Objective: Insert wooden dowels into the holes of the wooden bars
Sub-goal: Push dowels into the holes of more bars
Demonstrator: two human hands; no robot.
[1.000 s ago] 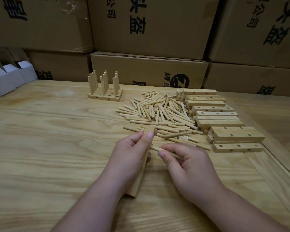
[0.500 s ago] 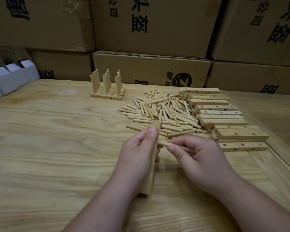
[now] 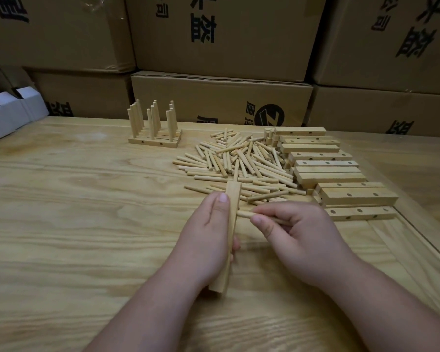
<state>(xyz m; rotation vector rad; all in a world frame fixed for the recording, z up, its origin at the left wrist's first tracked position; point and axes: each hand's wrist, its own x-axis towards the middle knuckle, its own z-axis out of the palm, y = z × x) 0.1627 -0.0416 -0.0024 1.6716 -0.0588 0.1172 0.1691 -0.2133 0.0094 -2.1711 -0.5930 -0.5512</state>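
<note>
My left hand (image 3: 208, 235) grips a wooden bar (image 3: 231, 219) that points away from me, tilted on its side. My right hand (image 3: 297, 232) pinches a dowel (image 3: 244, 214) lying crosswise, its left tip at the bar's right face near the far end. Behind the hands lies a loose pile of dowels (image 3: 239, 161). To the right of the pile sit several drilled bars (image 3: 325, 163) in a rough stack. At the back left stand finished bars with upright dowels (image 3: 154, 128).
Stacked cardboard boxes (image 3: 221, 97) wall off the table's far edge. Small white boxes (image 3: 8, 115) sit at the far left. A seam in the tabletop (image 3: 417, 235) runs along the right. Bare wood spreads to the left of the hands (image 3: 74, 212).
The dowel in my right hand has moved left until its tip meets the bar's side. The bar has swung a little more upright in my left hand.
</note>
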